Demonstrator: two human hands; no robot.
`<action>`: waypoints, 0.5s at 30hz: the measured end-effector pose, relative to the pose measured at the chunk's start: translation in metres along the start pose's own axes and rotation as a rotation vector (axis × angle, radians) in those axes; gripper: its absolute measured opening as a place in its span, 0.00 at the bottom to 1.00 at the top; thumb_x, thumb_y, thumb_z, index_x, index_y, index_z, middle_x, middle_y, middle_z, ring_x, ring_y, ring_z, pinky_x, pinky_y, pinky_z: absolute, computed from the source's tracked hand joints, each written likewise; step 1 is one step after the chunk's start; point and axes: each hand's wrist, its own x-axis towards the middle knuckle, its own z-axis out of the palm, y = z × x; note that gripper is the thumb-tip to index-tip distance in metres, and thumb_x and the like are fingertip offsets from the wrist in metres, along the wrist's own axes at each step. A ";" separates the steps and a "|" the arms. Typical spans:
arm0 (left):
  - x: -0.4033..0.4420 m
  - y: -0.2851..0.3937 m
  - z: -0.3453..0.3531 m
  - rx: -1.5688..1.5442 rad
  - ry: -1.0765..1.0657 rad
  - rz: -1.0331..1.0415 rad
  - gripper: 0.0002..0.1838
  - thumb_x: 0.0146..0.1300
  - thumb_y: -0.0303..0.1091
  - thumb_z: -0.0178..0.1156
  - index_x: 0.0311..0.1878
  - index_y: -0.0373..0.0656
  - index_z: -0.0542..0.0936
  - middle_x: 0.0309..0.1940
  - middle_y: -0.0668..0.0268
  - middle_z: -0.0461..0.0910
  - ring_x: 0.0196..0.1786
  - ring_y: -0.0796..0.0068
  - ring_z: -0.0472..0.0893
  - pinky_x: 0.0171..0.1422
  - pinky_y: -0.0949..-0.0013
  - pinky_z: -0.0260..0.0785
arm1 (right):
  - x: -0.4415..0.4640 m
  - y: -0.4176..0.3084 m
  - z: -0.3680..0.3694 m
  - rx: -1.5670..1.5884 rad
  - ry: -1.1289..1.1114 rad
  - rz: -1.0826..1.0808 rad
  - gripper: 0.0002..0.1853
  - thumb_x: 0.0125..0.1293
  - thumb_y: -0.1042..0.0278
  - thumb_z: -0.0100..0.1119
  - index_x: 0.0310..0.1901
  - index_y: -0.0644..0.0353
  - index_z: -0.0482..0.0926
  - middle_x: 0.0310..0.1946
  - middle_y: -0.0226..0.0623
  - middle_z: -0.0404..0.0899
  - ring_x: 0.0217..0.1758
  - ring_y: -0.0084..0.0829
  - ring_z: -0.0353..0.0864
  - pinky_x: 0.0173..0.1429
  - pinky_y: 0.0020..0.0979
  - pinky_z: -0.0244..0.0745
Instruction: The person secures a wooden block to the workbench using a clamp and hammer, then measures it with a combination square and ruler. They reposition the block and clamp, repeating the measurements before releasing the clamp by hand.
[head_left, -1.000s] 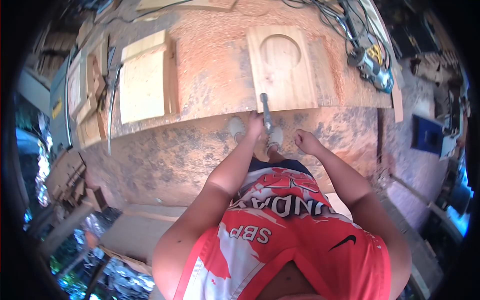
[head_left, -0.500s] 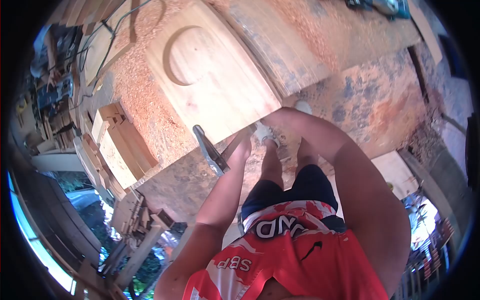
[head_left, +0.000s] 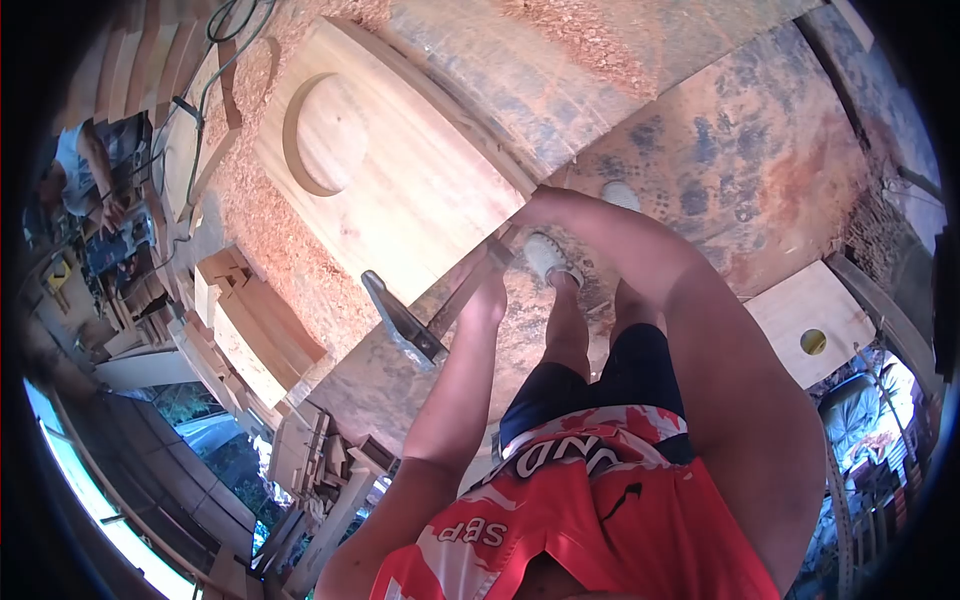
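A wooden board (head_left: 430, 190) with a round recess lies on the workbench, its near edge towards me. A metal bar clamp (head_left: 400, 318) hooks over that edge; its upper jaw rests on the board and its bar runs down below. My left hand (head_left: 484, 290) is at the clamp's bar, just under the board's edge, seemingly closed round it, with the fingers partly hidden. My right hand (head_left: 538, 207) reaches under the board's near right corner by the lower end of the bar. Its fingers are hidden.
Wood shavings (head_left: 290, 240) cover the bench around the board. Stacked wood blocks (head_left: 255, 330) stand to the left. A cable (head_left: 200, 120) runs at upper left, near another person's arm (head_left: 97, 165). A panel with a hole (head_left: 790, 320) leans at right.
The view has shifted, so the board and clamp sit further left in it. Both hands stay by the clamp under the board's edge.
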 end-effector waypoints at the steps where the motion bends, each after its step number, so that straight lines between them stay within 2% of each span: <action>1: 0.000 0.000 0.000 -0.003 0.003 0.004 0.19 0.65 0.26 0.54 0.59 0.45 0.71 0.54 0.65 0.76 0.57 0.68 0.76 0.55 0.59 0.72 | 0.010 0.011 0.008 -0.002 -0.005 -0.004 0.19 0.66 0.61 0.62 0.57 0.58 0.79 0.52 0.49 0.81 0.57 0.47 0.80 0.60 0.40 0.75; 3: -0.001 0.001 0.002 0.055 0.054 -0.008 0.18 0.65 0.25 0.54 0.59 0.45 0.72 0.55 0.65 0.76 0.57 0.68 0.76 0.55 0.58 0.72 | 0.030 0.025 0.021 0.023 0.019 -0.171 0.20 0.66 0.59 0.64 0.57 0.55 0.79 0.51 0.45 0.82 0.56 0.43 0.81 0.59 0.39 0.75; 7: -0.001 -0.001 0.004 0.049 0.112 -0.006 0.18 0.65 0.25 0.54 0.58 0.44 0.73 0.54 0.64 0.77 0.57 0.68 0.76 0.56 0.58 0.72 | 0.024 0.025 0.022 -0.178 0.049 -0.062 0.21 0.66 0.59 0.64 0.58 0.55 0.78 0.52 0.45 0.82 0.57 0.41 0.80 0.60 0.38 0.75; 10: -0.003 -0.001 0.005 -0.026 0.139 -0.011 0.17 0.65 0.25 0.54 0.57 0.43 0.72 0.54 0.63 0.77 0.56 0.67 0.77 0.57 0.59 0.72 | 0.028 0.021 0.025 -0.175 0.084 -0.081 0.21 0.66 0.59 0.64 0.58 0.55 0.78 0.52 0.45 0.82 0.58 0.41 0.80 0.60 0.38 0.75; 12: -0.006 0.002 0.008 0.059 0.212 -0.052 0.16 0.65 0.26 0.55 0.57 0.43 0.73 0.53 0.62 0.78 0.56 0.67 0.78 0.57 0.59 0.72 | 0.032 0.019 0.026 -0.168 0.099 -0.090 0.21 0.66 0.59 0.64 0.59 0.55 0.78 0.52 0.45 0.82 0.58 0.41 0.80 0.60 0.38 0.75; 15: 0.005 -0.010 -0.005 -0.002 0.151 0.002 0.14 0.66 0.26 0.55 0.55 0.43 0.74 0.51 0.62 0.79 0.57 0.68 0.78 0.56 0.60 0.72 | 0.034 0.018 0.024 -0.166 0.120 -0.098 0.21 0.66 0.59 0.64 0.59 0.55 0.78 0.52 0.45 0.81 0.58 0.41 0.80 0.60 0.38 0.75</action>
